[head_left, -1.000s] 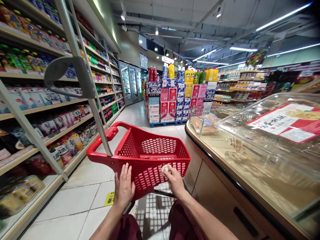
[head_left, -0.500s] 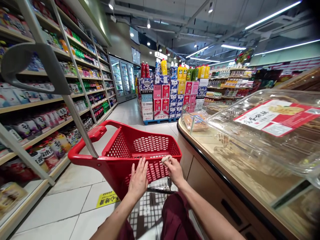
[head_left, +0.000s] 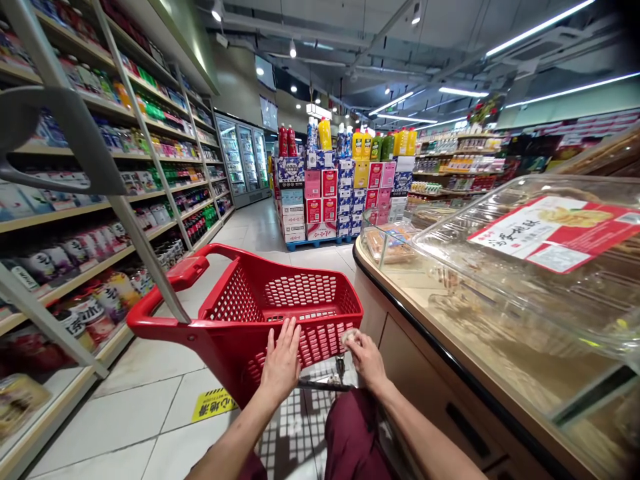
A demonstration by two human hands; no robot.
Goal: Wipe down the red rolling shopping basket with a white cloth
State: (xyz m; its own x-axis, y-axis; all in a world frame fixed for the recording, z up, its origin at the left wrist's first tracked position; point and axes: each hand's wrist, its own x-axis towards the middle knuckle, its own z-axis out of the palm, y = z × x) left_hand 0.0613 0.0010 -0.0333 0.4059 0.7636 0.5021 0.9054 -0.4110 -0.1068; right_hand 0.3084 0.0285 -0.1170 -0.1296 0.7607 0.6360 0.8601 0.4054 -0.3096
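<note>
A red plastic shopping cart (head_left: 280, 323) with slotted sides stands in front of me, its basket bare inside. My left hand (head_left: 283, 360) lies flat against the cart's near side, fingers stretched out just below the rim. In the closed fingers of my right hand (head_left: 367, 360) is a small crumpled whitish cloth (head_left: 349, 337), mostly covered by the fingertips. That hand is at the right end of the cart's near side; whether the cloth touches the plastic I cannot tell. A metal pole with a grey handle (head_left: 83, 143) rises at the cart's left end.
Right of the cart stands a wooden counter (head_left: 405, 373) with a black edge and clear plastic food boxes (head_left: 530, 233). Drink shelves (head_left: 145, 160) line the left side. Stacked cartons (head_left: 320, 200) stand ahead. A yellow floor sticker (head_left: 213, 405) lies on the tiles.
My right hand has moved down and to the right with the cloth, from the cart's rim to its lower side. My left hand stays flat on the side, shifted slightly right.
</note>
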